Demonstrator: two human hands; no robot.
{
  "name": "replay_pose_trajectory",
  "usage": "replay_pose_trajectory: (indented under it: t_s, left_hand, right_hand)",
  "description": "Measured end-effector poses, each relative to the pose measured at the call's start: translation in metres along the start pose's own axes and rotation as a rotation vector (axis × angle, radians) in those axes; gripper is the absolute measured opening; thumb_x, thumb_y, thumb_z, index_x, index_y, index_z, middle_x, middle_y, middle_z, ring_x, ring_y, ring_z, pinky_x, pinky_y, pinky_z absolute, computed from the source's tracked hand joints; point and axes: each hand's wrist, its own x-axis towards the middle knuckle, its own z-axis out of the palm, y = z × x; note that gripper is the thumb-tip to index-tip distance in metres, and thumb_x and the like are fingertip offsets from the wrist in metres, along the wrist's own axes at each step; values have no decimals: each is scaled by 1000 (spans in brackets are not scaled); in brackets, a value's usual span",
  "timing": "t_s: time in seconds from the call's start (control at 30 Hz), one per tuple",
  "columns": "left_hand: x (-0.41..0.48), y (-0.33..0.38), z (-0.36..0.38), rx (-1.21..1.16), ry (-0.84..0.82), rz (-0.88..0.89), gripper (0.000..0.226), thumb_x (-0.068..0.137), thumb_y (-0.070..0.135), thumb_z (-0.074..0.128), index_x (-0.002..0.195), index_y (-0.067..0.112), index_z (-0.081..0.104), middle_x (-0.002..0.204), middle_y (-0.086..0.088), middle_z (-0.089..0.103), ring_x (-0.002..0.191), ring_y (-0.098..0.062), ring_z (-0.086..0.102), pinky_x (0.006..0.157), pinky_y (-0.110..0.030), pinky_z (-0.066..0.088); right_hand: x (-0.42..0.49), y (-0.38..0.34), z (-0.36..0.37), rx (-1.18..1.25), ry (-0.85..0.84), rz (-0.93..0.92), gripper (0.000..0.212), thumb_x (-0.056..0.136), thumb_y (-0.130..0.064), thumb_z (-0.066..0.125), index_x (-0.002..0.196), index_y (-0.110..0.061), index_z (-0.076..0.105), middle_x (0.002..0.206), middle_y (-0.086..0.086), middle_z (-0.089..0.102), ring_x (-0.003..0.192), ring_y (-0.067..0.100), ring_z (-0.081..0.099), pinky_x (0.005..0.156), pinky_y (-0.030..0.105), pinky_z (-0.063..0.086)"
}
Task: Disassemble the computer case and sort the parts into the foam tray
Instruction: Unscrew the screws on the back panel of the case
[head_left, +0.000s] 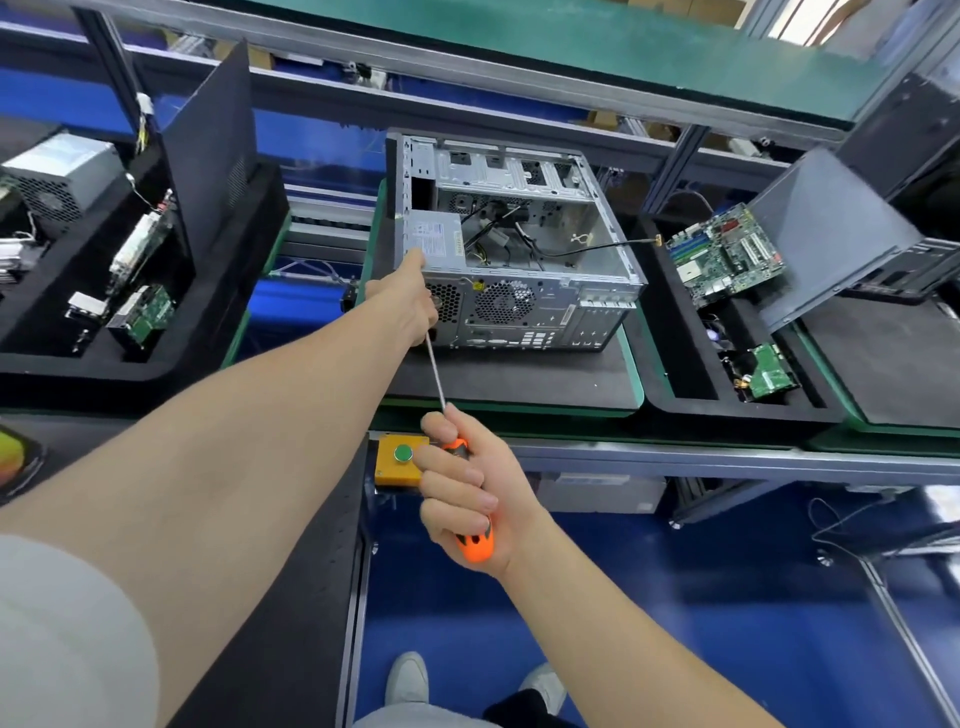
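Nearest the person, in front of the computer case (519, 249), the right hand (467, 499) wraps all its fingers round the orange handle of one long screwdriver (475, 545). It is angled up so the thin shaft reaches the case's rear panel, probably at a screw fixing the power supply (434, 236). One yellow button box (400, 460) sits on the bench edge just left of that hand.

Further out, the left hand (410, 301) is at the case's rear left corner, thumb up on the top edge by the power supply. This looks like bracing the case or guiding the tip. Its fingers are hidden behind the hand, so whether they grasp anything cannot be told.

The single case lies on its side on a black mat, open side up, with only loose cables and the power supply inside.

Two foam trays flank it. The foam tray (670, 332) to its right holds one motherboard (724, 254), one smaller green card (771, 371) and a leaning side panel (826, 244). The left tray (52, 358) holds another power supply and boards.
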Motion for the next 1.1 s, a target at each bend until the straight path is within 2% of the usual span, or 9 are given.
replay_pose_trajectory:
  t_s: [0.1, 0.27, 0.33, 0.4, 0.5, 0.67, 0.87, 1.0, 1.1]
  left_hand:
    - [-7, 3, -6, 23, 18, -61, 31, 91, 34, 64, 100, 17, 40, 54, 3, 29, 30, -14, 14, 40, -12, 18]
    - [-2, -3, -1, -13, -9, -52, 33, 95, 38, 61, 103, 22, 34, 63, 3, 28, 33, -16, 22, 38, -16, 22]
    - [-3, -2, 0, -43, 2, -74, 31, 94, 38, 61, 98, 22, 34, 61, 2, 28, 27, -15, 18, 37, -11, 21]
    - [-1, 0, -4, -28, 0, -84, 32, 93, 35, 64, 100, 20, 37, 60, 2, 30, 29, -13, 14, 37, -12, 16]
    - [7, 3, -13, 32, -72, -88, 29, 93, 31, 68, 93, 15, 44, 69, 1, 36, 34, -10, 18, 34, -17, 17]
    - [6, 7, -37, -25, -234, -93, 44, 94, 38, 71, 127, 15, 54, 96, -12, 58, 56, -16, 51, 45, -22, 49]
    - [-6, 4, -51, -258, -245, -111, 49, 101, 19, 49, 146, 0, 44, 106, -28, 67, 76, -36, 74, 58, -39, 62]
    - [-12, -3, -52, -285, -249, -81, 36, 101, 6, 44, 134, -8, 44, 105, -26, 67, 78, -33, 74, 57, -35, 62]
    - [-14, -8, -56, -267, -280, -101, 24, 97, 5, 53, 115, -9, 61, 96, -21, 72, 77, -30, 75, 59, -33, 62]
  right_hand:
    - [5, 0, 11, -266, 282, 38, 46, 114, -46, 36, 78, -21, 46, 53, -4, 30, 35, 10, 26, 32, 20, 28]
    - [8, -15, 22, -1371, 684, 71, 6, 109, -15, 47, 104, -13, 47, 64, 2, 48, 38, 14, 48, 48, 32, 46]
    - [7, -16, 23, -1583, 739, 85, 12, 110, -16, 51, 118, -8, 49, 76, 4, 53, 56, 17, 58, 58, 34, 50]
    - [5, -15, 15, -1352, 700, -51, 20, 111, -21, 37, 104, -11, 53, 69, 9, 57, 54, 27, 62, 55, 37, 55]
    - [7, -6, 14, -876, 574, 22, 32, 107, -38, 35, 95, -13, 51, 57, 8, 53, 41, 26, 53, 47, 32, 52]
    - [-1, -1, 9, -467, 416, -15, 21, 102, -32, 48, 86, -19, 54, 58, 7, 42, 38, 22, 38, 43, 26, 38]
    - [4, -1, 4, -557, 452, -35, 9, 98, -22, 48, 93, -16, 53, 64, 8, 46, 44, 22, 40, 45, 29, 42]
    - [8, 5, 2, -730, 513, -113, 16, 104, -20, 42, 93, -13, 52, 66, 9, 53, 46, 21, 46, 46, 31, 47]
    - [10, 8, -1, -1133, 655, -237, 34, 111, -32, 37, 92, -7, 53, 67, 14, 61, 43, 23, 60, 46, 40, 59]
